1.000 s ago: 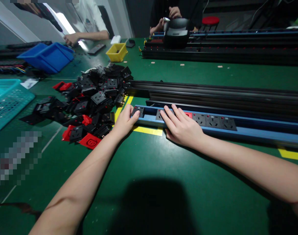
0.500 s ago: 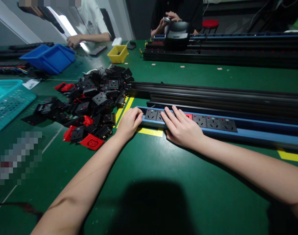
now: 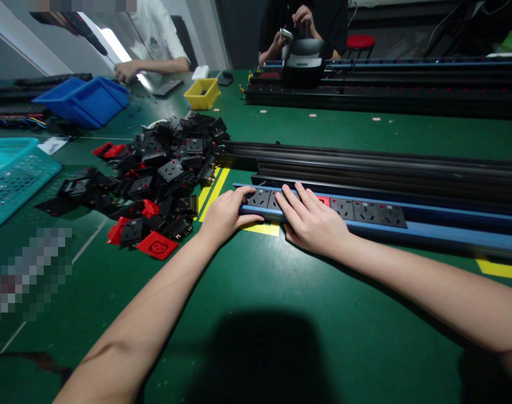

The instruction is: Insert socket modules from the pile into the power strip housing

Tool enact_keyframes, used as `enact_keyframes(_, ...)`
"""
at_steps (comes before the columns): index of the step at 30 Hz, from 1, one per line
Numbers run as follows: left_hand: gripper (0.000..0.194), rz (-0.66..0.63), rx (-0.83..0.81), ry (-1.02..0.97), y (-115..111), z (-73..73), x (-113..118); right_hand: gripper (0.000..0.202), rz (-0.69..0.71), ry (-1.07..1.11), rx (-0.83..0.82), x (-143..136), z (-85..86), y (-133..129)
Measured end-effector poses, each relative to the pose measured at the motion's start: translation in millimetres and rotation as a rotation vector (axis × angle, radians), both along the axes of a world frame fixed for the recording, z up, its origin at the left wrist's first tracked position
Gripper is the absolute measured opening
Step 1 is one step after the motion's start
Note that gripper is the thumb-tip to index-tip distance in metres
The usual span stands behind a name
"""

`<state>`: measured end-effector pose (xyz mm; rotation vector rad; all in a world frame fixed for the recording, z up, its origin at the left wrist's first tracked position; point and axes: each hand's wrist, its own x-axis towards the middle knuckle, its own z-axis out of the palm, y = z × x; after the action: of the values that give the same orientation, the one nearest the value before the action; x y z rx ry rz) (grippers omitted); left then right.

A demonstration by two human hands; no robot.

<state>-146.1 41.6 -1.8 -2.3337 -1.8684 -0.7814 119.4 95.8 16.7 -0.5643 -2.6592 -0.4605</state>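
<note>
A blue metal rail (image 3: pixel 432 231) lies along the table, with a row of black socket modules (image 3: pixel 367 212) and a red module (image 3: pixel 324 200) seated in its channel. At the rail's left end is my left hand (image 3: pixel 224 216), thumb along the front side and fingers over the end by the first socket. My right hand (image 3: pixel 317 221) lies flat across the modules with its fingers stretched out, covering part of the row. Left of my left hand spreads a heap of loose black socket modules (image 3: pixel 171 169), with a red socket module (image 3: pixel 158 245) at its near edge.
Black rails (image 3: pixel 344 160) lie just behind the blue one. A turquoise basket (image 3: pixel 24 179), a blue bin (image 3: pixel 85 101) and a yellow bin (image 3: pixel 202 94) stand at the left and back. Two people sit across the green table (image 3: pixel 256 325), one behind finished-looking black strips (image 3: pixel 386 98).
My left hand has opened from a curled pose at the rail's end and now spans it, thumb along the front. The right hand stays put. Across the table, a person's hand has risen.
</note>
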Motion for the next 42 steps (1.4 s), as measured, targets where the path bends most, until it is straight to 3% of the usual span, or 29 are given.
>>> enact_keyframes(8,0.069,0.014,-0.006,0.048,0.1,4.9,1.3,0.065,-0.003,0.0,0.017,-0.1,-0.3,0.1)
enact_keyframes(13,0.071,0.0,0.077,0.172,-0.2,3.7,2.2,0.065,0.004,0.007,0.016,-0.6,-1.1,0.3)
enact_keyframes(17,0.067,-0.063,0.183,0.268,1.1,2.3,2.8,0.066,0.005,0.013,-0.012,-0.6,-1.5,0.7)
enact_keyframes(27,0.05,-0.232,0.341,0.271,0.4,4.1,7.0,0.066,-0.025,0.015,-0.046,0.3,-0.8,-1.9)
enact_keyframes(36,0.043,-0.348,0.26,0.297,1.6,2.7,9.6,0.069,0.004,0.04,-0.009,0.7,-3.8,-1.0)
enact_keyframes(42,0.053,-0.231,0.265,0.165,-1.2,6.2,10.2,0.067,0.08,-0.019,-0.014,3.1,-4.1,1.6)
